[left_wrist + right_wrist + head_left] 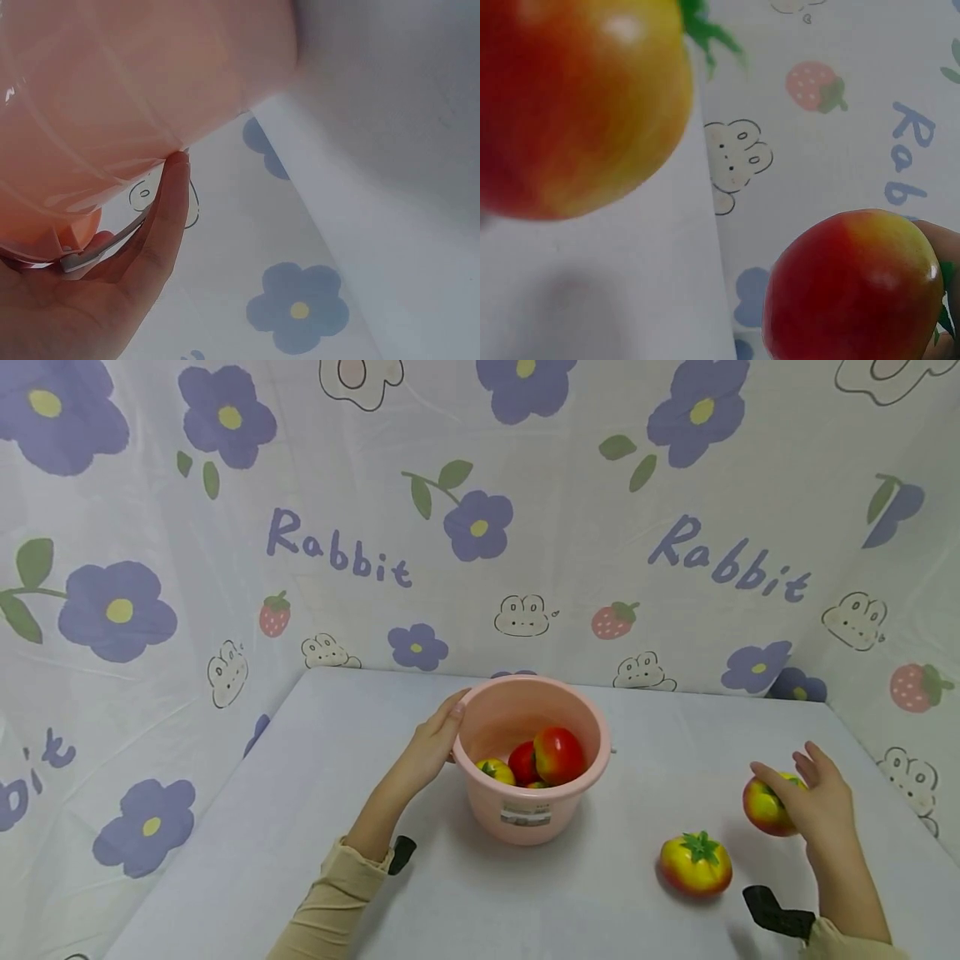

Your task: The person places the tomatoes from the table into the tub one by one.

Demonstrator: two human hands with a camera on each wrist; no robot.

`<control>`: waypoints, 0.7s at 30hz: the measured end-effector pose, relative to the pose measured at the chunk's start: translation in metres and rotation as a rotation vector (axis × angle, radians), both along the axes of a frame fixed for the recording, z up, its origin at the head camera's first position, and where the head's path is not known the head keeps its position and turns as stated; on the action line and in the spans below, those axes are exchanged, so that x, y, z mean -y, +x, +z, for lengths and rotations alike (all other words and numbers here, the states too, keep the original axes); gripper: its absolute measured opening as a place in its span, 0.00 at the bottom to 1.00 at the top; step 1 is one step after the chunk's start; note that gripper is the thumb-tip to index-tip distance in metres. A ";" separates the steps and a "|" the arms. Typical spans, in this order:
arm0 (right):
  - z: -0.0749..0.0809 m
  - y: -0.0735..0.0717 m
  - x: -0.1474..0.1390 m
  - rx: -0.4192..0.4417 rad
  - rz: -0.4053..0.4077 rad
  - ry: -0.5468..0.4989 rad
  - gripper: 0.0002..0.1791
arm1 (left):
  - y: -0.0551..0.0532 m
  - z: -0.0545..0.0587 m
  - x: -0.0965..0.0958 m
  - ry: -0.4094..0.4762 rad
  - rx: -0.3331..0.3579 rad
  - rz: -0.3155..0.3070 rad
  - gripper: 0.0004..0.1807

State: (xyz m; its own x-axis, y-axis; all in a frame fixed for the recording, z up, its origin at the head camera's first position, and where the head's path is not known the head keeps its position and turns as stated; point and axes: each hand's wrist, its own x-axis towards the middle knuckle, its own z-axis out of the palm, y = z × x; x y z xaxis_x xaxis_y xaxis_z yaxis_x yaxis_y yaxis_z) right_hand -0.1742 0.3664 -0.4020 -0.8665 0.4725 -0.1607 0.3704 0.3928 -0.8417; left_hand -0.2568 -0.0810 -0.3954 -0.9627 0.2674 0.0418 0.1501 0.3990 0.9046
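A pink plastic bucket (517,818) stands upright at the middle of the white table. My left hand (431,747) grips its left rim, thumb on top; in the left wrist view the fingers (171,202) reach along the outer wall beside the handle (105,251). Inside the bucket lie red fruits (560,756) and a yellow one (497,770) with a green top. At the right, my right hand (825,806) holds a red-and-yellow tomato (763,810) between thumb and fingers. Its red side (840,292) faces the right wrist camera, and the palm is hidden.
Another red-and-yellow tomato (696,867) with a green star-shaped top sits on the table (622,918) between the bucket and my right hand. A white curtain (562,468) printed with flowers and rabbits borders the table at the back and sides.
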 end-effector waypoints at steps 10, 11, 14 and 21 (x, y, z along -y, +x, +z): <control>0.017 -0.013 0.019 -0.067 0.041 0.026 0.51 | -0.001 -0.001 0.000 0.000 0.004 0.003 0.26; 0.020 -0.015 0.022 -0.072 0.047 0.028 0.51 | -0.001 -0.001 0.000 0.000 0.004 0.003 0.26; 0.029 -0.020 0.030 -0.097 0.067 0.032 0.51 | -0.001 -0.001 -0.001 0.000 0.005 0.004 0.26; 0.049 -0.033 0.052 -0.158 0.124 0.030 0.50 | 0.000 0.000 -0.002 -0.011 0.010 0.010 0.26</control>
State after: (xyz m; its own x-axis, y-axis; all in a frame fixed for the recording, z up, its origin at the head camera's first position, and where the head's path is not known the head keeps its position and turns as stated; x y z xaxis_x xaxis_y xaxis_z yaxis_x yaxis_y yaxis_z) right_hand -0.2076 0.3145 -0.3532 -0.9318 0.3629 -0.0054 0.1816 0.4534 -0.8726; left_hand -0.2571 -0.0793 -0.3958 -0.9658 0.2577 0.0290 0.1365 0.4100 0.9018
